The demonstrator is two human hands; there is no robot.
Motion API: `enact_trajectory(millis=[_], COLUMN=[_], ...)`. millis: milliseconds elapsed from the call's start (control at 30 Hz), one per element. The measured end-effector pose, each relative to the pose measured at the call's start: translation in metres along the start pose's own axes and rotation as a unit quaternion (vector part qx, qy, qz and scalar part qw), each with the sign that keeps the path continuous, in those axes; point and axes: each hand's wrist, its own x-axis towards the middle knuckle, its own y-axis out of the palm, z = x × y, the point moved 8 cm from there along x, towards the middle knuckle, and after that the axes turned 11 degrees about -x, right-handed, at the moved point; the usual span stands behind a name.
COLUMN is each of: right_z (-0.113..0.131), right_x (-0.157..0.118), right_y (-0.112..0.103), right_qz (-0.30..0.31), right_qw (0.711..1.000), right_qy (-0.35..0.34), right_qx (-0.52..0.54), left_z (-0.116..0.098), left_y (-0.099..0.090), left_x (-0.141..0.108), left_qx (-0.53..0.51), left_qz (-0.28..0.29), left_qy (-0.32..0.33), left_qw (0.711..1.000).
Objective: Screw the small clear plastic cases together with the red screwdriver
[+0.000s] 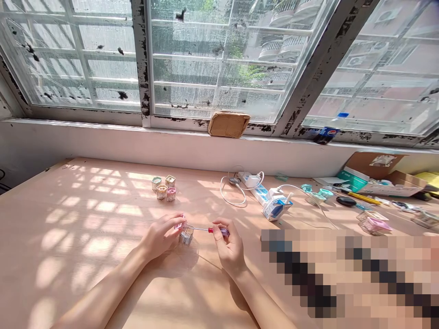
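Note:
My right hand point(230, 246) is closed round the handle of a screwdriver point(224, 232), whose red collar and thin metal shaft point left. The shaft reaches to the top of a small clear box point(186, 236) on the table; whether the tip touches it, I cannot tell. My left hand point(163, 237) is at the box's left side, its fingers closed on a small pink lid point(179, 223) that is tilted up at the rim. Part of the lid is hidden by the fingers. Farther back stand several similar little boxes point(162, 192) with green, yellow, orange and pink tops.
A power strip point(257, 191) with white cables and a blue-and-white box point(276, 208) are right of centre. Beyond them lie teal pieces point(317, 195), a black mouse point(345, 201), and an open carton point(394, 183). A Pepsi bottle point(327, 132) stands on the sill. The lower right is pixelated.

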Motion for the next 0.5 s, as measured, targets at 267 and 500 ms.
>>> enact_trajectory(millis=[267,500], right_z=[-0.0036,0.0044], right_x=[-0.0027,0.0003], right_y=[0.0003,-0.0008], right_qz=[0.002,0.007], right_qw=[1.0,1.0], right_qy=[0.001,0.026], right_qx=[0.009,0.002], left_z=[-0.0051,-0.0026], left_y=[-0.0027,-0.0019], left_x=[0.0031,0.0012], left_qx=[-0.01,-0.007], left_qz=[-0.002,-0.004], left_qy=[0.007,0.006], left_qw=[1.0,1.0])
